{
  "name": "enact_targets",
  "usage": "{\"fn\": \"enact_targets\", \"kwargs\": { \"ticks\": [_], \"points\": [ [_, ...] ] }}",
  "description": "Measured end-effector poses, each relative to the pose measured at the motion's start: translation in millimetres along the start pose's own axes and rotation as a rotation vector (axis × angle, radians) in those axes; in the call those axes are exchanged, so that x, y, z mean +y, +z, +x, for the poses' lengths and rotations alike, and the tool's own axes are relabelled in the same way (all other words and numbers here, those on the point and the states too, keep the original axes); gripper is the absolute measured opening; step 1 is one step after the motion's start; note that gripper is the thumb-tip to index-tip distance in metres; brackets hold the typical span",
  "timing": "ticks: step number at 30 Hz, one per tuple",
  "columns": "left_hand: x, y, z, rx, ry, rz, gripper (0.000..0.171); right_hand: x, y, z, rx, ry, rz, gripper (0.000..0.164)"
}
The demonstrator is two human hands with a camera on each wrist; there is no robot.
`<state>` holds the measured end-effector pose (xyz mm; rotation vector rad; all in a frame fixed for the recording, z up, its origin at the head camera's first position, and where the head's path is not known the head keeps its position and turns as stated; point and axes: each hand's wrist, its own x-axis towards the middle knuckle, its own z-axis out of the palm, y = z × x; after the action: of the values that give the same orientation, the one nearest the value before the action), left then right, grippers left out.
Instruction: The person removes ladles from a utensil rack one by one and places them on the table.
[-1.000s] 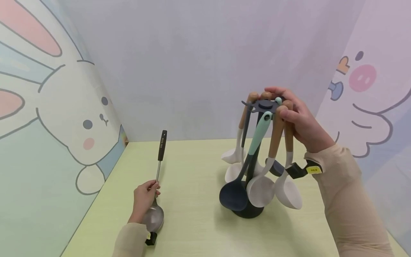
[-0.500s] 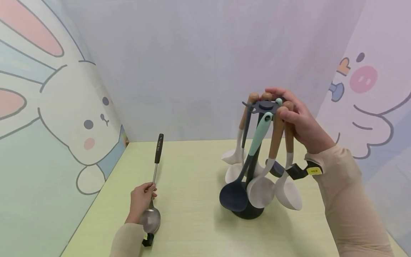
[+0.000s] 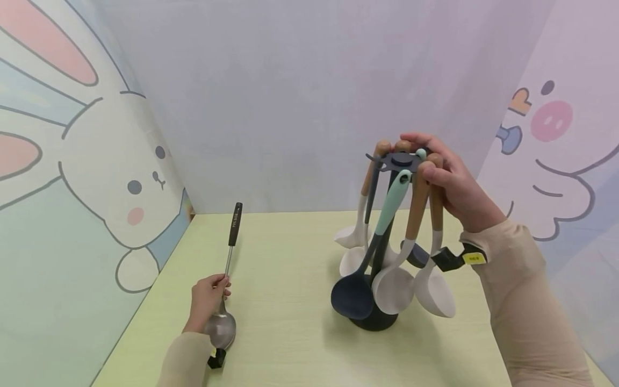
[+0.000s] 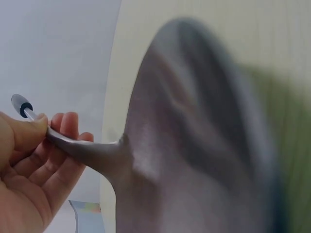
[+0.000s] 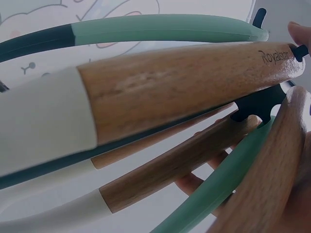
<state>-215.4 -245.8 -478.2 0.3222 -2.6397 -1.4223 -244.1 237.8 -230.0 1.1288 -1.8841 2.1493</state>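
My left hand [image 3: 205, 301] pinches the thin shaft of a metal ladle [image 3: 222, 330] just above its bowl. The black handle points away from me, and the shiny bowl fills much of the left wrist view. On the right, my right hand [image 3: 454, 185] grips the top of a black utensil stand [image 3: 401, 159], thumb on a wooden handle and fingers behind. Around the stand hang several ladles: a dark one [image 3: 352, 295] with a mint handle, and white ones [image 3: 394, 290] with wooden handles [image 5: 184, 90]. Some at the back are partly hidden.
A pale yellow-green table [image 3: 285, 301] lies under everything. A light fabric wall [image 3: 300, 107] stands behind, with a printed rabbit panel [image 3: 116, 188] at the left and another cartoon panel [image 3: 546, 177] at the right.
My left hand has shifted left and slightly toward me with the metal ladle, whose handle has swung left too. The right hand stays on the stand.
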Motion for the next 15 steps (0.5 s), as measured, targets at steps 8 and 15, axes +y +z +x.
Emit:
{"fn": "enact_targets", "kwargs": {
  "ticks": [8, 15],
  "points": [
    [-7.0, -9.9, 14.8, -0.017, -0.008, 0.016, 0.028, -1.9, 1.6, -0.2, 0.002, 0.003, -0.004, 0.051],
    [-15.8, -14.1, 26.7, -0.031, 0.002, 0.031, 0.026, -1.8, 1.2, 0.5, -0.001, 0.005, -0.012, 0.051]
  ]
}}
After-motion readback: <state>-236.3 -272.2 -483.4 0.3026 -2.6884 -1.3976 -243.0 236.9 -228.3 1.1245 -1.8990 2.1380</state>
